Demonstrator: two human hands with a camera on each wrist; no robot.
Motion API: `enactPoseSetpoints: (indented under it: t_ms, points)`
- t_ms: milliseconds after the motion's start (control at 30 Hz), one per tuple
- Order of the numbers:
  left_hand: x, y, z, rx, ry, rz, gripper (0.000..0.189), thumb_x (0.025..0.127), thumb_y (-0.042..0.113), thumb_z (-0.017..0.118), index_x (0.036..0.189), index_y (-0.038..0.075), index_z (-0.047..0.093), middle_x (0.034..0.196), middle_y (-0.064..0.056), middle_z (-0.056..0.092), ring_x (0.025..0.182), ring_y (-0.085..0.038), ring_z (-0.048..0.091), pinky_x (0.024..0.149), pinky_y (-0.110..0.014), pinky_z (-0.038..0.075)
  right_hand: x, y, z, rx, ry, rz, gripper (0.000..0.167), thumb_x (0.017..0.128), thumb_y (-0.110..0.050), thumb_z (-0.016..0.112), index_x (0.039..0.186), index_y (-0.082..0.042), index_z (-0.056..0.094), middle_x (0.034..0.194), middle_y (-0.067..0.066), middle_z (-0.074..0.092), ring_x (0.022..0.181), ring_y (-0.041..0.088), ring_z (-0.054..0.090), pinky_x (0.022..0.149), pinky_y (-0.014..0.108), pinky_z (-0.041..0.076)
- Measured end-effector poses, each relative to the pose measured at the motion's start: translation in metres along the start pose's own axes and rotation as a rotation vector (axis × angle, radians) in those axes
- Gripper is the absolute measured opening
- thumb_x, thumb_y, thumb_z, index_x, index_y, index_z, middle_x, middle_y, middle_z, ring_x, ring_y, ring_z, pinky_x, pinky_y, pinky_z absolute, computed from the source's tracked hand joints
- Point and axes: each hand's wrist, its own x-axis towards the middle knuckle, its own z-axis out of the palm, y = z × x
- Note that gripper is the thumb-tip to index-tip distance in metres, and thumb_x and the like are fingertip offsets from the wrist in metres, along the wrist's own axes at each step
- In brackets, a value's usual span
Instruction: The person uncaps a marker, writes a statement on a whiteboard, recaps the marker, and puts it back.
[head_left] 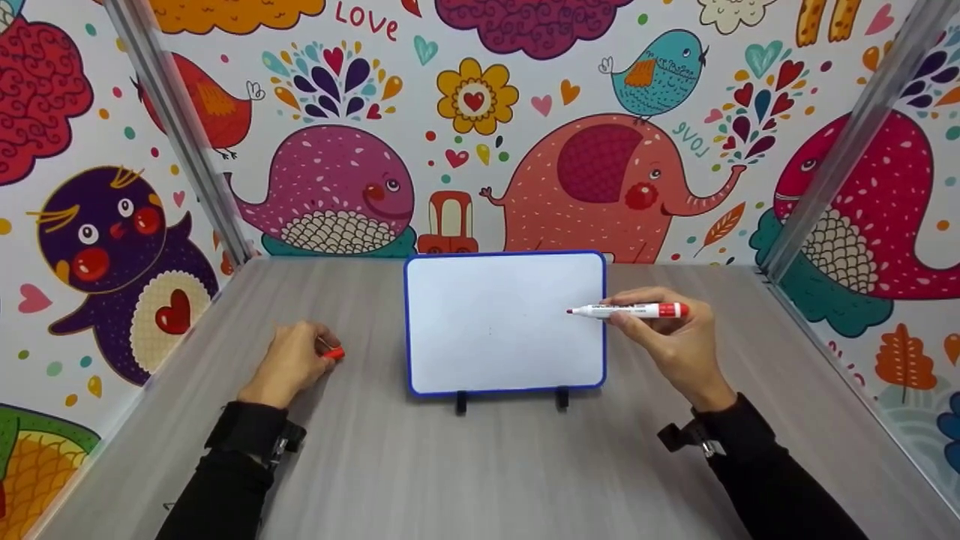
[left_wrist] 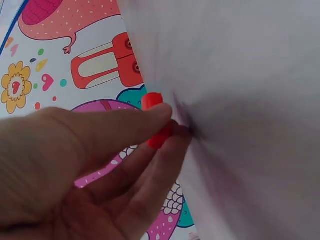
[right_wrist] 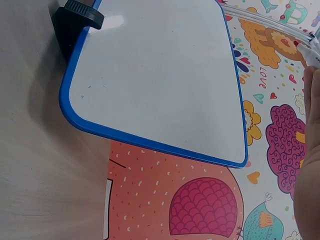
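My right hand (head_left: 673,341) pinches a white whiteboard marker (head_left: 634,310) with a red end, its uncapped red tip pointing left across the right edge of the board. The whiteboard (head_left: 506,322) has a blue frame and leans upright on a stand with black feet (head_left: 461,403); only tiny specks show on its surface. Left of the board, my left hand (head_left: 296,360) holds a red marker cap (left_wrist: 152,102) between thumb and fingers, low over the table. In the right wrist view, only part of the right hand (right_wrist: 311,150) shows at the edge.
The grey wood-grain table (head_left: 495,472) runs back to a wall (head_left: 525,217) printed with cartoon animals. Side panels with metal corner posts (head_left: 180,135) enclose it left and right. A black strap with a small device (head_left: 255,435) sits on each wrist.
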Motion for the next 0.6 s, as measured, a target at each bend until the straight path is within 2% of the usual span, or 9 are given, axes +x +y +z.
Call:
enactPoseSetpoints:
  t_ms: [167,400,600]
  points:
    - [-0.0004,-0.0022,0.0014,0.032,0.008,-0.002,0.017,0.093,-0.009,0.088,0.11,-0.007,0.084,0.104,-0.026,0.086,0.094,-0.036,0.081,0.091,-0.058,0.07,-0.001,0.0,0.0028,0.015,0.01,-0.011,0.027,0.094,0.026,0.078,0.118,0.014,0.082,0.114,0.0,0.09,0.092,0.015,0.085,0.082,0.021,0.071]
    - [-0.0011,-0.0039,0.0024,0.055,0.021,0.014,0.014,0.094,-0.008,0.088,0.107,-0.006,0.084,0.103,-0.025,0.085,0.095,-0.038,0.081,0.091,-0.06,0.068,-0.0024,0.0014,0.0033,-0.017,0.004,0.016,0.026,0.096,0.023,0.079,0.119,0.013,0.082,0.114,-0.003,0.09,0.093,0.013,0.085,0.083,0.021,0.071]
    - [-0.0032,-0.0032,0.0023,0.069,0.031,0.013,0.017,0.094,-0.005,0.088,0.11,-0.006,0.084,0.104,-0.025,0.085,0.096,-0.038,0.081,0.09,-0.059,0.069,-0.0018,-0.0001,0.0062,0.028,0.007,-0.002,0.028,0.094,0.025,0.079,0.118,0.013,0.082,0.113,0.002,0.09,0.092,0.013,0.085,0.083,0.021,0.071]
